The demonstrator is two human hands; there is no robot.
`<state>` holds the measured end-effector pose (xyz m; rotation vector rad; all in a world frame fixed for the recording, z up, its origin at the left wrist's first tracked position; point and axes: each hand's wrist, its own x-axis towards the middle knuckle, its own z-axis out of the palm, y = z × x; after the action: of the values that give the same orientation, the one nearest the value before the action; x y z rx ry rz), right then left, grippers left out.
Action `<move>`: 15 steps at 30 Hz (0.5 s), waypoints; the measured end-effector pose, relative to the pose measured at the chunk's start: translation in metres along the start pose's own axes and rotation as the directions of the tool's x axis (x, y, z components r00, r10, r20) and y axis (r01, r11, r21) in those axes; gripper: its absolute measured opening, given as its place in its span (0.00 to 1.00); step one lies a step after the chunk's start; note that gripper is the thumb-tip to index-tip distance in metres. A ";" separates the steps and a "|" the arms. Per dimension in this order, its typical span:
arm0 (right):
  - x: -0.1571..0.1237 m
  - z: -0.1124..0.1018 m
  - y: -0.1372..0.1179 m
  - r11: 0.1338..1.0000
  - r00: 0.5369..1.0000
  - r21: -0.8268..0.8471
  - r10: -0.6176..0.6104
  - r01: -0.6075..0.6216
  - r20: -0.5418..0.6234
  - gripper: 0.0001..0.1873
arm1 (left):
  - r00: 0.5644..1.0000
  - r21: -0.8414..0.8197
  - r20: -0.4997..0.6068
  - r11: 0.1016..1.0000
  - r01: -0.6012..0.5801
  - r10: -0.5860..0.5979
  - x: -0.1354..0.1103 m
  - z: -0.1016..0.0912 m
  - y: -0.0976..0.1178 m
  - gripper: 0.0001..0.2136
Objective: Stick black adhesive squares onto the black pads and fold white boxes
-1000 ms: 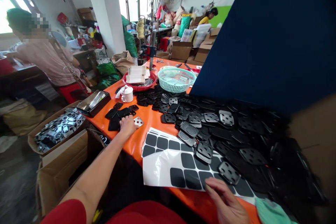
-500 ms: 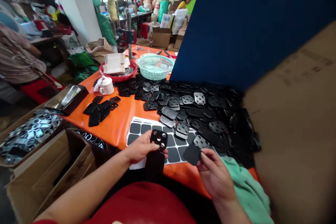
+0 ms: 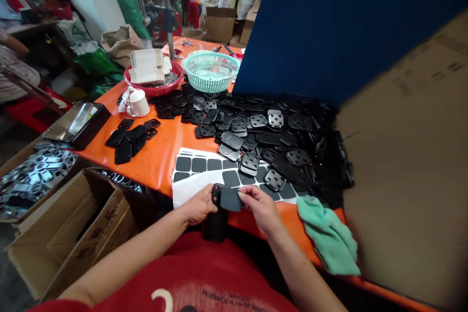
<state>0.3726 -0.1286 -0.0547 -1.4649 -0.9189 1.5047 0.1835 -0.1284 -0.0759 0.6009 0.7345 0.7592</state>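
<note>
My left hand point(image 3: 200, 205) is closed on a black metal plate with holes point(image 3: 216, 196), and a longer black part hangs below it. Between thumb and fingers, my right hand point(image 3: 260, 207) pinches a dark grey square sticker point(image 3: 231, 199). The sticker overlaps the right side of the holed plate; whether the two touch, I cannot tell. Just beyond my hands lie white sheets of dark square stickers point(image 3: 199, 165), with one white sheet partly folded over. Several holed plates point(image 3: 275, 180) rest on the sheets' right part.
A large heap of black plates point(image 3: 270, 139) covers the table's right side. A small pile point(image 3: 131, 136) lies left, near a white lidded pot point(image 3: 137, 102). Behind stand a red basin point(image 3: 155, 90) and a mint basket point(image 3: 212, 72). A green cloth point(image 3: 329, 236) hangs over the front edge.
My right hand has brought the sticker left, over the holed plate in my left hand. That plate has turned. The head view has tilted down.
</note>
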 end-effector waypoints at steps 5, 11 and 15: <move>0.010 0.008 0.001 0.998 1.000 -0.070 -0.008 0.009 0.007 0.16 | 1.000 0.000 -0.025 1.000 0.008 -0.008 0.002 0.001 -0.001 0.25; 0.018 0.013 0.003 0.994 1.000 -0.111 0.013 -0.013 -0.003 0.16 | 0.999 -0.004 -0.029 0.999 0.042 -0.042 0.002 0.000 -0.001 0.27; 0.020 0.015 0.002 0.992 1.000 -0.120 0.025 -0.026 -0.007 0.15 | 0.999 -0.021 -0.001 0.998 0.054 -0.054 0.002 -0.001 -0.001 0.29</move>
<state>0.3583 -0.1109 -0.0639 -1.5713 -1.0064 1.4849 0.1844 -0.1274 -0.0777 0.5593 0.7402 0.7167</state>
